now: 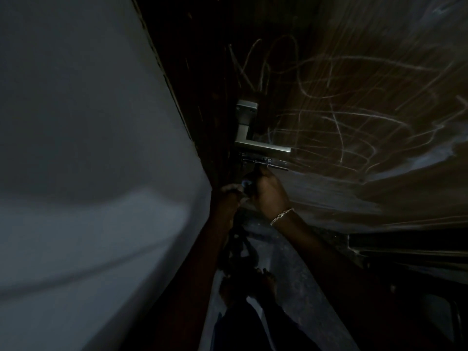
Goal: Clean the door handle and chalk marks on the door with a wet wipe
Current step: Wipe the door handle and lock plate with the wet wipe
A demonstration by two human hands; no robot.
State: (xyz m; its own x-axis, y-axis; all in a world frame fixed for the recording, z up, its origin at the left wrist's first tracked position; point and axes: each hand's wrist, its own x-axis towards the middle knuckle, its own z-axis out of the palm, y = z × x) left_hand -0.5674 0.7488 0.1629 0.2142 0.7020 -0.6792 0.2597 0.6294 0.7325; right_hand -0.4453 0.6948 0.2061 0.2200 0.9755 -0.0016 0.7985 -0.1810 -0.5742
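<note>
Both hands meet below the door handle (255, 138); right hand (268, 191) and left hand (229, 192) grips unclear in the dark. Probably wipe prep; chalk marks (342, 110) untouched, handle next.

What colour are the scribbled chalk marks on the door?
White, looping scribbles across the dark brown door, seen best in the head view.

Dim light falls on a pale grey wall (83, 148) filling the frame's left, with dark speckled floor (291, 269) at lower centre.
</note>
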